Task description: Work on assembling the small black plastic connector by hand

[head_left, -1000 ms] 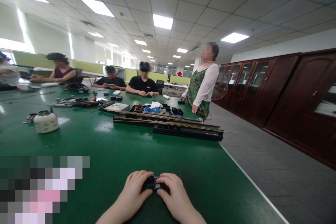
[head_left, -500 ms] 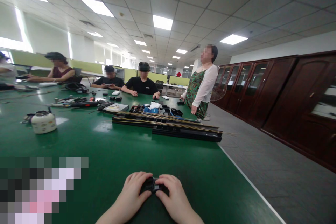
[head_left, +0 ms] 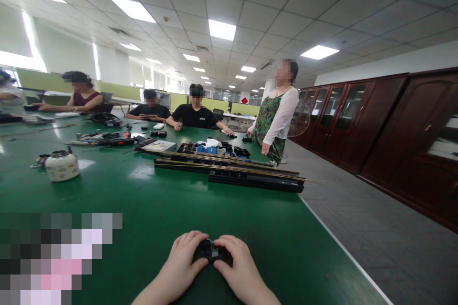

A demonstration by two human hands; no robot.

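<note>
At the bottom centre of the frame, the left hand (head_left: 183, 256) and right hand (head_left: 239, 258) share 1 small black part (head_left: 211, 251), each grip closed around an end, on or just above the tabletop (head_left: 143, 221). That hold has barely changed; upper centre, a co-worker's hand (head_left: 227, 131) has reached rightward to a dark item (head_left: 233, 136), seemingly without bearing on the part.

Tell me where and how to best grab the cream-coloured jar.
Probably best to hold the jar around its wide, rounded body, below the narrower top, coming from the near side: it stands upright with its front unobstructed, while a dark item lies at its far left.
</note>
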